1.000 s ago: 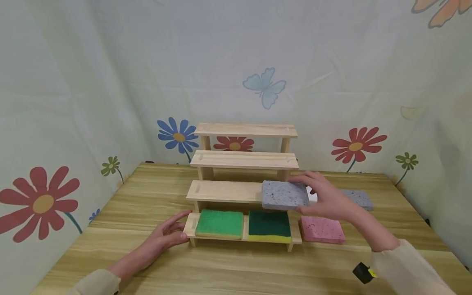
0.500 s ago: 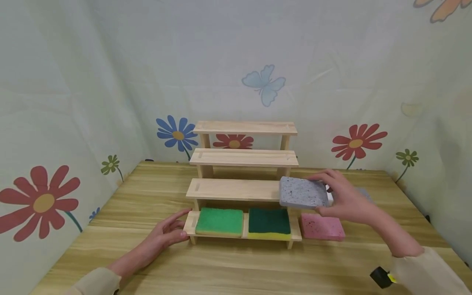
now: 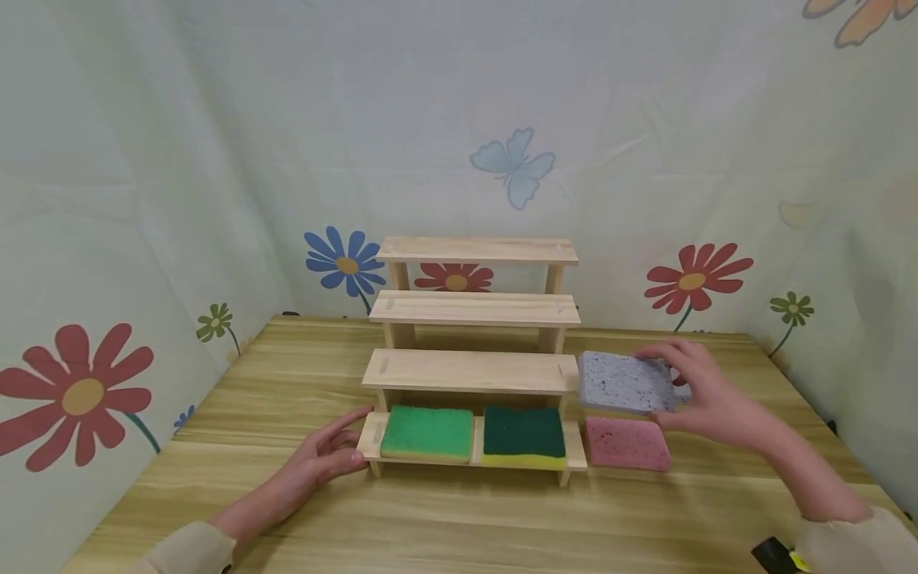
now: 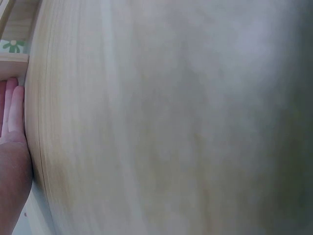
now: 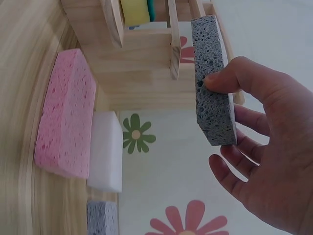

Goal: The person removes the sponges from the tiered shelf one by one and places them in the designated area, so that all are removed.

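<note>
My right hand (image 3: 710, 402) pinches a grey speckled sponge (image 3: 627, 383) at its right end, level with the third shelf down of a wooden step rack (image 3: 459, 369). In the right wrist view, the thumb lies on the pored face of the sponge (image 5: 212, 103) and the fingers are behind it. My left hand (image 3: 315, 462) touches the left end of the lowest shelf, fingers fairly straight; the left wrist view shows the fingers (image 4: 17, 110) beside the wood. On that shelf lie a bright green sponge (image 3: 427, 434) and a dark green and yellow scouring sponge (image 3: 523, 438).
A pink sponge (image 3: 627, 444) lies on the table right of the rack. In the right wrist view, a white sponge block (image 5: 105, 152) and another grey sponge (image 5: 102, 218) sit beyond it. A flower-printed cloth (image 3: 645, 159) surrounds the wooden table (image 3: 459, 526).
My right hand has carried the grey sponge rightward, from in front of the third shelf's right end to beside the rack. The left hand stays at the lowest shelf's end.
</note>
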Demonstrator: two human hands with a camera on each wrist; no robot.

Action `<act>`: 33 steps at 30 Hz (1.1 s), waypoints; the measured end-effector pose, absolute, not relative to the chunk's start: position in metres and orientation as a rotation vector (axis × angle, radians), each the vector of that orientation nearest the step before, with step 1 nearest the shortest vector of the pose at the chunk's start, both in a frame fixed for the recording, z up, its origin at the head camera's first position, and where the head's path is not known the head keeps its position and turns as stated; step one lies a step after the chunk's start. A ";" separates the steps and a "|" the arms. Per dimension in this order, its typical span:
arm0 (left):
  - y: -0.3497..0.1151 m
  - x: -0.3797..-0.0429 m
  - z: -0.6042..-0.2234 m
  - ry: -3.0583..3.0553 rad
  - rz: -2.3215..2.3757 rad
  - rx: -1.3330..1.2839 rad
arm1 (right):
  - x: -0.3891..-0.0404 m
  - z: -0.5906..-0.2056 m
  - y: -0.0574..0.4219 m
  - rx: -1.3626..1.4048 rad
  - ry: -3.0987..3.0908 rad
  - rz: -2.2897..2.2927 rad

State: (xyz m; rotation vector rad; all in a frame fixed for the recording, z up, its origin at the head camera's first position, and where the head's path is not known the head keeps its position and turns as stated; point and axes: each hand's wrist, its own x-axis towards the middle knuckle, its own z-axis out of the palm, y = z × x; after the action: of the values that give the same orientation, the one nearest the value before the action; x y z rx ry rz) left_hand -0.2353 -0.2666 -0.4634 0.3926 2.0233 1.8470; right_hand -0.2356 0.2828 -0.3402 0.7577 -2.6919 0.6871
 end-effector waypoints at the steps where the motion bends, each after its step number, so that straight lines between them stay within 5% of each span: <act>1: -0.267 -0.235 -0.463 2.023 1.846 0.393 | -0.235 -0.341 0.286 0.754 -2.689 0.689; 33: -0.268 -0.237 -0.465 2.022 1.842 0.391 | -0.229 -0.368 0.358 0.632 -2.708 0.596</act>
State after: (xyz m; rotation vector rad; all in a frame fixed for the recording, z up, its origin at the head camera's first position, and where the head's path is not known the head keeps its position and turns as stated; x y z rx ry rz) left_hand -0.2368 -0.2683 -0.4654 0.3911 2.0224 1.8417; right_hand -0.2294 0.3582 -0.3685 0.6324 -2.7078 0.5962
